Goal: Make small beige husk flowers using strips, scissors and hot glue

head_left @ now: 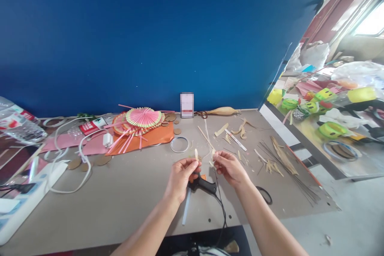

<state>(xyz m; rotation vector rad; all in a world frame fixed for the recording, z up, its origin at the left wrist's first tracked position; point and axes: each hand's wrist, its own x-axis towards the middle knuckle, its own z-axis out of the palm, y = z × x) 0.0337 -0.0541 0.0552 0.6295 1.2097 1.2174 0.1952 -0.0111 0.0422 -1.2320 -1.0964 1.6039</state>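
My left hand (181, 175) is closed in a pinch on a small pale husk piece (196, 154) that sticks up from its fingertips. My right hand (229, 167) pinches another pale husk strip (212, 156), joined to a thin stick (206, 137) that runs away toward the wall. Both hands hover over the grey table (126, 192), a few centimetres apart. Right under them lies a black glue gun (204, 185) with its cord (223, 212) trailing off the near edge and a white glue stick (186, 207) behind it.
Pink and green paper fans (141, 119) lie on orange paper (156, 137) at the back left, near a clear ring (179, 144) and white cables (75, 160). Husk strips (282, 159) and thin wires (297, 182) lie at right. A cluttered table (330, 128) stands beyond.
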